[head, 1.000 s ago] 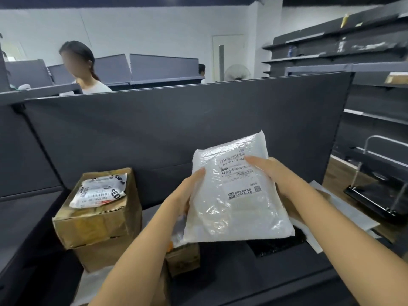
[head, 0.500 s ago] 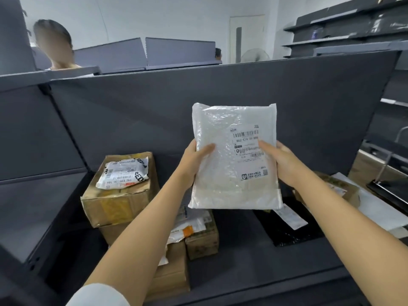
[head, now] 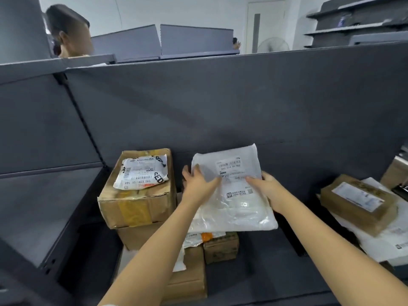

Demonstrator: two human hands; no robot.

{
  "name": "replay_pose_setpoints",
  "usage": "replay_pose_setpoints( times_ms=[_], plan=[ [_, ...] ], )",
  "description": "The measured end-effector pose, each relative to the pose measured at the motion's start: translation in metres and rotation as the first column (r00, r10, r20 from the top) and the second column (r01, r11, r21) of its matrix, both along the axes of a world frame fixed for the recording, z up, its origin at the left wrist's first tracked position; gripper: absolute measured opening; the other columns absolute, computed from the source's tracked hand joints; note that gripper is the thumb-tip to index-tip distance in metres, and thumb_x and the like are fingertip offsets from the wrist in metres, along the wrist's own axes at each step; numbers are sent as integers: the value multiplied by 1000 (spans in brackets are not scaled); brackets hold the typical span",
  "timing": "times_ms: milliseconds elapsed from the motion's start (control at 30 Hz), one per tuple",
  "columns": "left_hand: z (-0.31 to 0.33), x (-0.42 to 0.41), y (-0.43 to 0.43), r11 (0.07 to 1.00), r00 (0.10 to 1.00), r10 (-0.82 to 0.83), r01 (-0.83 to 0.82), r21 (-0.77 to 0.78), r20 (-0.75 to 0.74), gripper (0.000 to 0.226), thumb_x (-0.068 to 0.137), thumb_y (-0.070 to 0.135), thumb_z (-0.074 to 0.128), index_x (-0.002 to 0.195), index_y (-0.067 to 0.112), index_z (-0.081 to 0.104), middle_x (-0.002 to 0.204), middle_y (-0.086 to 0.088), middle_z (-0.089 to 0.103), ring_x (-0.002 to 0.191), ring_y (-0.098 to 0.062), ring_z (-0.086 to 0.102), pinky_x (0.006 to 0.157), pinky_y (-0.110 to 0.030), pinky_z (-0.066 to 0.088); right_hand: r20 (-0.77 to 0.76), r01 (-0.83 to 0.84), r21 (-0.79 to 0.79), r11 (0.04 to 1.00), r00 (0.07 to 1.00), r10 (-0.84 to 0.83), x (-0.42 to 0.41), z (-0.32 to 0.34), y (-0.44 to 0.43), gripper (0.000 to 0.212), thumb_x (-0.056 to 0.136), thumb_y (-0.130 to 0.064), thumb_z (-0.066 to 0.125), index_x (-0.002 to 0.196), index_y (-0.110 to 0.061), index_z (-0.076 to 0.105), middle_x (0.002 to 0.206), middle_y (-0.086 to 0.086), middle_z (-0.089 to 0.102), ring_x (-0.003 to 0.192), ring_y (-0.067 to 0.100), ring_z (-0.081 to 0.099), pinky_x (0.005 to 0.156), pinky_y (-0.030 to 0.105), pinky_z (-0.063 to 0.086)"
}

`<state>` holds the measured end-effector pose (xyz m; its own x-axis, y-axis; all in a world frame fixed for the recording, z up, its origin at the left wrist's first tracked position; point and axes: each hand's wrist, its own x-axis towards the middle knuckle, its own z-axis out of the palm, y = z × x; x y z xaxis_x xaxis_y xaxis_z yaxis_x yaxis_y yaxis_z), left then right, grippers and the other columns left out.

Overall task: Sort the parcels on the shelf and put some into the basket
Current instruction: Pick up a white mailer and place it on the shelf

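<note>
Parcel (head: pixel 237 208), edges gripped by left hand (head: pixel 198 184) and right hand (head: pixel 266 186), beside boxes (head: pixel 136 204).

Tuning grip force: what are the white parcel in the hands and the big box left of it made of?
The white parcel looks like thin glossy plastic film, possibly padded: it glints and wrinkles. The big box looks like matte brown cardboard with shiny tape: dented corners, creased flaps.

The left hand (head: pixel 198 184) and the right hand (head: pixel 266 188) are bare. The left arm (head: pixel 154 250) and the right arm (head: pixel 331 250) are bare too, long and slim. Far back from the left hand, a tiny bit of white sleeve (head: pixel 108 304) shows.
</note>
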<state>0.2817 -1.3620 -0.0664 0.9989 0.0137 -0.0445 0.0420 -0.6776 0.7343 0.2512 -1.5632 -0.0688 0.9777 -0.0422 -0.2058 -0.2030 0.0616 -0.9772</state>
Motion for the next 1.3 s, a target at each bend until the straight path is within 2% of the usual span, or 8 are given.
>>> replay_pose_setpoints(
  times_ms=[267, 400, 567, 733, 900, 967, 1133, 1300],
  plan=[
    [-59, -4, 10, 899, 971, -212, 237, 367, -107, 84, 91, 67, 31, 153, 28, -9, 159, -1, -24, 147, -24, -22, 120, -42, -5, -123, -68, -142, 988, 991, 50, 30, -41, 45, 27, 89, -25, 65, 114, -22, 56, 105, 7, 69, 95, 27, 67, 85, 45, 55],
    [-79, -8, 16, 877, 956, -197, 270, 398, -216, 82, 91, 66, 24, 152, 27, -13, 159, 2, -26, 146, -22, -23, 119, -41, -8, -135, -103, -225, 969, 988, 74, 37, -52, 64, 20, 91, -27, 61, 110, -24, 54, 97, 0, 68, 87, 18, 67, 70, 31, 54],
    [-93, -10, 21, 859, 931, -185, 309, 409, -314, 80, 94, 62, 21, 152, 23, -15, 159, -1, -24, 147, -25, -20, 120, -41, -6, -132, -145, -274, 951, 985, 112, 39, -70, 76, 24, 96, -22, 54, 117, -12, 58, 107, 8, 70, 98, 24, 67, 93, 45, 51],
    [-98, -13, 18, 844, 916, -200, 341, 414, -348, 78, 96, 58, 23, 151, 20, -18, 157, -6, -28, 145, -29, -25, 119, -46, -10, -145, -177, -362, 915, 981, 132, 43, -86, 79, 34, 98, -28, 48, 128, -13, 50, 114, 7, 68, 101, 25, 66, 96, 45, 49],
    [-108, -12, 21, 831, 920, -185, 334, 444, -346, 81, 94, 64, 22, 149, 26, -23, 154, -3, -35, 142, -27, -31, 116, -50, -15, -208, -220, -536, 815, 970, 125, 50, -97, 77, 48, 98, -41, 43, 135, -13, 37, 117, 6, 65, 98, 20, 65, 86, 35, 52],
    [-107, -12, 19, 835, 920, -178, 329, 441, -350, 80, 94, 64, 22, 149, 26, -22, 154, -3, -35, 142, -26, -31, 116, -49, -15, -221, -221, -575, 788, 969, 110, 53, -95, 74, 58, 96, -43, 46, 140, -8, 32, 127, 10, 59, 107, 23, 62, 91, 38, 50],
    [-93, -1, 20, 848, 930, -99, 265, 460, -353, 79, 93, 65, 18, 151, 25, -19, 157, -1, -30, 145, -26, -25, 119, -50, -10, -111, -185, -834, 519, 979, 170, 63, -70, 74, 68, 94, -48, 45, 149, -15, 20, 150, 12, 32, 133, 36, 38, 106, 50, 37],
    [-70, 10, 12, 839, 947, -74, 228, 495, -312, 75, 94, 63, 17, 152, 27, -15, 159, -1, -24, 147, -27, -19, 119, -48, -5, -148, -278, -850, 448, 942, 302, 63, -49, 77, 63, 96, -46, 42, 150, -24, 20, 156, 4, 25, 139, 33, 31, 108, 51, 35]
  ],
)
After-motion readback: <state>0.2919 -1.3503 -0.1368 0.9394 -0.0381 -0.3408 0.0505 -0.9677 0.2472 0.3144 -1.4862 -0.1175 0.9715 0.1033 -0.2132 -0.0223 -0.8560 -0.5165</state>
